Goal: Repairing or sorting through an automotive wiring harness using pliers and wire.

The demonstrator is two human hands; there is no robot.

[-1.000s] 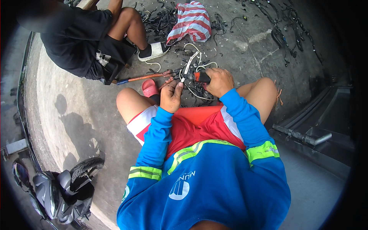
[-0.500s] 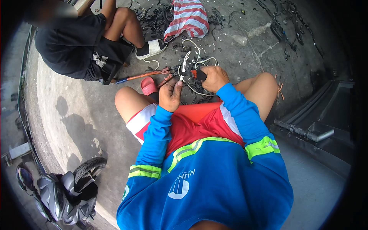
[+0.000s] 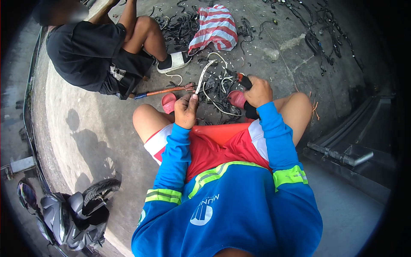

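Left grip [image 3: 186,111] pinches white cable [image 3: 201,78]; shirt [image 3: 248,201] bears lettering [image 3: 210,200].

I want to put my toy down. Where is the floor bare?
The floor looks bare between the motorcycle and the left knee, apart from a shadow. Another mostly bare patch lies between the right hand and the upper-right wires. It's crowded with scraps around the striped bag and by the sandals.
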